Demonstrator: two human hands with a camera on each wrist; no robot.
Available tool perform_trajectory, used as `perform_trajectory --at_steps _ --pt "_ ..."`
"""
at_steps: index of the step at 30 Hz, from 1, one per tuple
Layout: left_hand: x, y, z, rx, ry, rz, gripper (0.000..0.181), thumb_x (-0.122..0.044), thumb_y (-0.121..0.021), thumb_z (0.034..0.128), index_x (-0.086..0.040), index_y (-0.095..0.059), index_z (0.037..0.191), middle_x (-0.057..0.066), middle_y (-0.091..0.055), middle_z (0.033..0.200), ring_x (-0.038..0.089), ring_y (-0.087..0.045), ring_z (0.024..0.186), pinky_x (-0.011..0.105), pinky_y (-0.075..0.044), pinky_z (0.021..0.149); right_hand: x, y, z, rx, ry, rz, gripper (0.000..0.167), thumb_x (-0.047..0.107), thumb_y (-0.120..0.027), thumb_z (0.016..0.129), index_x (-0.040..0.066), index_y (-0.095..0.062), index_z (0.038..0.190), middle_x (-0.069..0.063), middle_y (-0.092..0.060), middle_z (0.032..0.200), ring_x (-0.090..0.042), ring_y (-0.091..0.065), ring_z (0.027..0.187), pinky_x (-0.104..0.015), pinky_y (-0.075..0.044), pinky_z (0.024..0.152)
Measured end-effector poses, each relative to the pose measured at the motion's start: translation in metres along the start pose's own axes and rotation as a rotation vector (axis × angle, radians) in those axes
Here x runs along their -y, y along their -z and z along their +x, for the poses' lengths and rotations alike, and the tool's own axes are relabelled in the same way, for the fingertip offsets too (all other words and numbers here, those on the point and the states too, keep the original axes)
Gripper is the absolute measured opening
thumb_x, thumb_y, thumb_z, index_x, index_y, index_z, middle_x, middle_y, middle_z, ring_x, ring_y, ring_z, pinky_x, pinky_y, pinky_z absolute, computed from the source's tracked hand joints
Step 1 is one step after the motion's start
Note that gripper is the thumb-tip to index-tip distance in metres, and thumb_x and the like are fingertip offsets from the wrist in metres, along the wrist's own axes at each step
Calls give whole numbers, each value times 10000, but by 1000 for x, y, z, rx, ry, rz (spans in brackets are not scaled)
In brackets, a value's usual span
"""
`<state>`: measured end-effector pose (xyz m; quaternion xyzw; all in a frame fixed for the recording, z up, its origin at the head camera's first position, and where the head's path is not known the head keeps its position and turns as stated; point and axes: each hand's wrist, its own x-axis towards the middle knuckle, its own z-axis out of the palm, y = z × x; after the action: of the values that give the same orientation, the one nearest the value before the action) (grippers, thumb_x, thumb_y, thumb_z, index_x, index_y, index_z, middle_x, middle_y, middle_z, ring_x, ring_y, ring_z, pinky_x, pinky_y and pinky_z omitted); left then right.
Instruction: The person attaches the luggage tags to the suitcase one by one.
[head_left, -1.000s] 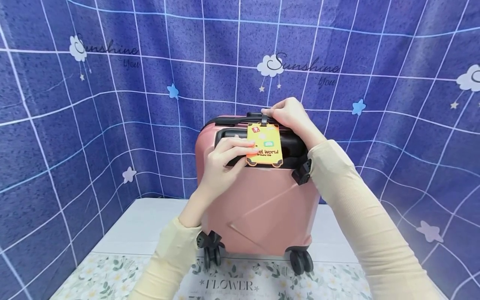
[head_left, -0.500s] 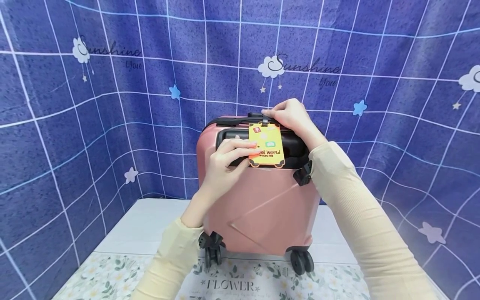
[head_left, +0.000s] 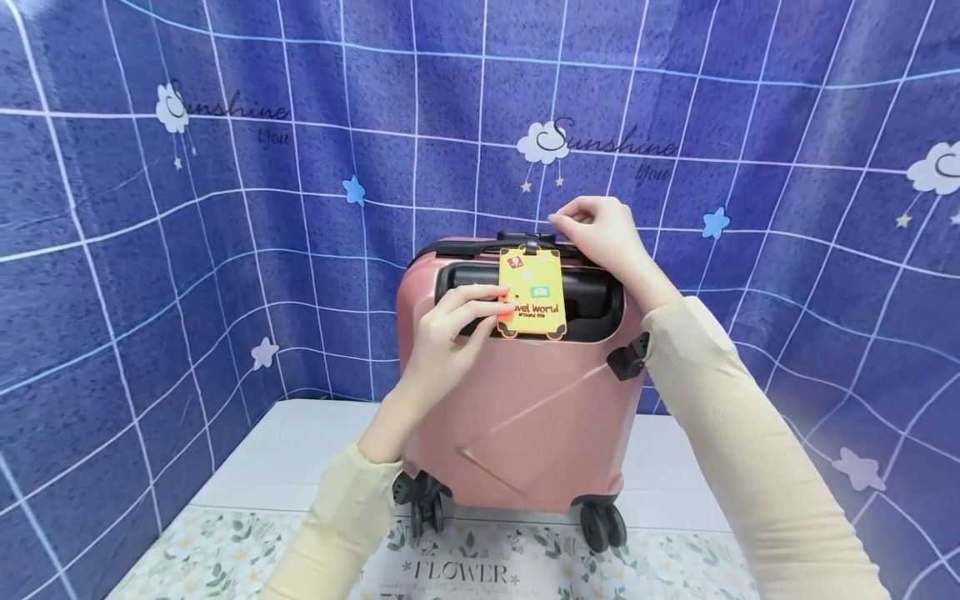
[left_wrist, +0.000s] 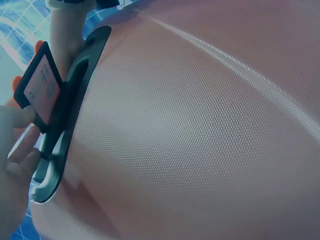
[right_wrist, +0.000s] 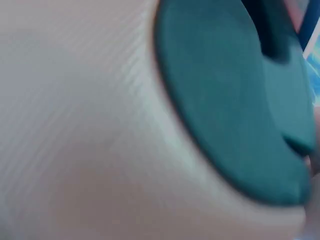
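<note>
A yellow luggage tag [head_left: 540,279] printed like a small suitcase hangs by a short black strap [head_left: 532,244] from the top handle [head_left: 480,247] of a pink suitcase [head_left: 525,417]. My left hand [head_left: 450,329] pinches the tag's left edge, fingers in front and thumb low. The left wrist view shows the back of the tag [left_wrist: 44,90], with the left hand [left_wrist: 17,160] at its edge. My right hand [head_left: 603,235] is just right of the strap, above the suitcase top, fingers loosely bent and nothing visible in them. Only a blurred sliver of it shows in the right wrist view.
The suitcase stands upright on black wheels [head_left: 602,525] and has a black recessed panel [head_left: 596,304] behind the tag. Beneath it lie a white surface [head_left: 300,454] and a flowered mat [head_left: 240,542]. A blue checked curtain [head_left: 450,108] hangs behind and at both sides.
My right hand has let go of the strap and moved a little to the right. The left hand stays on the tag's edge.
</note>
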<state>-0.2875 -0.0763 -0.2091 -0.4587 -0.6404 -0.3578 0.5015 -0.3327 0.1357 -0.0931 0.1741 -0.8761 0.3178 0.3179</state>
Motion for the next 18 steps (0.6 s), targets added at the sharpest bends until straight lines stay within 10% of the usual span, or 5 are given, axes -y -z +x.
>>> perform_trajectory --at_steps 7,18 --pt "-13 13 -10 44 115 63 247 -38 -618 885 -82 -667 1123 67 -632 1197 188 -552 1169 288 -423 994 -6 30 -39 -208 134 -13 236 233 -616 886 29 -721 942 -157 -715 861 174 -473 619 -120 -409 673" --pt "-32 59 -33 -31 357 125 271 -34 -596 896 -32 -633 1164 81 -666 1121 183 -645 1021 228 -492 882 -35 52 -130 -352 329 -40 83 61 -643 863 -3 -693 880 -118 -687 792 238 -478 772 -40 -399 737"
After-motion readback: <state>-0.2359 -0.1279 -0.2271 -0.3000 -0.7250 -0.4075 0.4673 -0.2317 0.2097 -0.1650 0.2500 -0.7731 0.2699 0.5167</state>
